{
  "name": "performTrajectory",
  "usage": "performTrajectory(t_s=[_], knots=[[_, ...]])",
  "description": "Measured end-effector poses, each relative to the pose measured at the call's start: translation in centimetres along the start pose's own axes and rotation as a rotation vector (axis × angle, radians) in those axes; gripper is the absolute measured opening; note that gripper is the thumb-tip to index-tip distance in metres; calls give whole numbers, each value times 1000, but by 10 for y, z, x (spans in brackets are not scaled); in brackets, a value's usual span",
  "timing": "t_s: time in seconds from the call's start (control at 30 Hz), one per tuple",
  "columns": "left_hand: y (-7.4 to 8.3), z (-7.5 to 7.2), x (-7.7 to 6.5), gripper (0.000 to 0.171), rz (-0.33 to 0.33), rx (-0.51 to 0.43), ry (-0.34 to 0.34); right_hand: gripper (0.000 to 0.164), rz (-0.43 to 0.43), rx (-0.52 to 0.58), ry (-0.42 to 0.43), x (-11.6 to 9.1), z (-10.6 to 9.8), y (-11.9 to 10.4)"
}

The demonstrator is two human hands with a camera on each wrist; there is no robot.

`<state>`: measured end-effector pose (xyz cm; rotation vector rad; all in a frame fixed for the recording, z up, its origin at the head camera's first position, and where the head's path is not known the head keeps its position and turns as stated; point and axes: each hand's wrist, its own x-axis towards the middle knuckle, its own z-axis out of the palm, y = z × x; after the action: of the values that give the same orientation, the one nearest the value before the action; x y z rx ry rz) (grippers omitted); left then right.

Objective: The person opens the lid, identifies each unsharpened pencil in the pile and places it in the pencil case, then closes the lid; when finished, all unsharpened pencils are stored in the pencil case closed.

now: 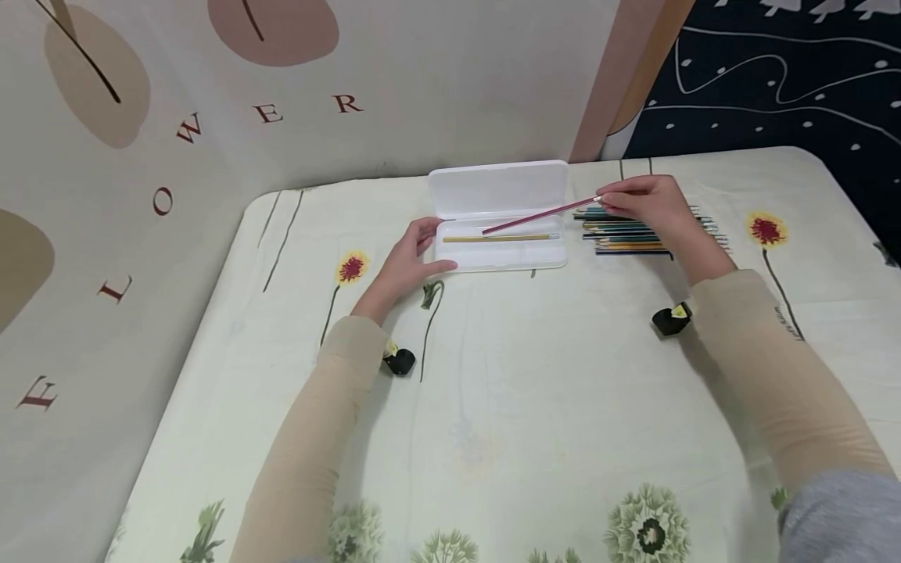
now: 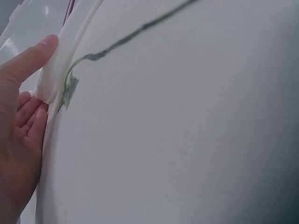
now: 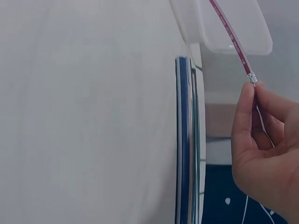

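An open white plastic pencil case [image 1: 510, 262] lies flat, its lid [image 1: 500, 188] raised at the back. My left hand [image 1: 408, 259] grips the case's left end; in the left wrist view the thumb [image 2: 49, 43] lies over the near corner and the fingers curl at the side. A single yellow pencil [image 1: 500, 238] rests lengthwise inside. Between thumb and fingertips, my right hand [image 1: 651, 205] pinches a dark red pencil [image 1: 538, 216] by its eraser end. This pencil slants down to the left, its far end over the case. The right wrist view shows its metal band and printed lettering.
Beneath and beside the right hand, several pencils [image 1: 622, 234], mostly dark green and blue, lie side by side. Two small black objects with yellow [image 1: 400, 361] sit by the forearms. A flower-print cloth [image 1: 521, 391] covers the surface, which meets a padded, lettered panel [image 1: 436, 78] behind.
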<state>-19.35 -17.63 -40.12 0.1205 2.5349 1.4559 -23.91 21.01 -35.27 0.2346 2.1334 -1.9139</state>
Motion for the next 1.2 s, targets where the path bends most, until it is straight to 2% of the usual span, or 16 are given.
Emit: performTrajectory(t_s=[0.17,0.37,0.5,0.7,0.93,1.07,1.2], knots=[[-1,0,0,86,-3,-5,0,19,-43,-42,-29,1,11,1],[-1,0,1,86,-8,2,1,33,-73,-144,-53,4,24,1],[-1,0,0,86,-5,0,1,37,-85,-152,-66,5,31,-1],[-1,0,1,85,-2,-12,3,36,-92,-186,-95,5,37,-2],[-1,0,0,85,-6,-12,1,28,-121,-319,-152,6,40,1],[0,0,-1,85,0,-20,2,22,-140,-349,-174,6,41,3],[0,1,-1,85,3,-25,-2,24,-156,-367,-217,4,41,4]])
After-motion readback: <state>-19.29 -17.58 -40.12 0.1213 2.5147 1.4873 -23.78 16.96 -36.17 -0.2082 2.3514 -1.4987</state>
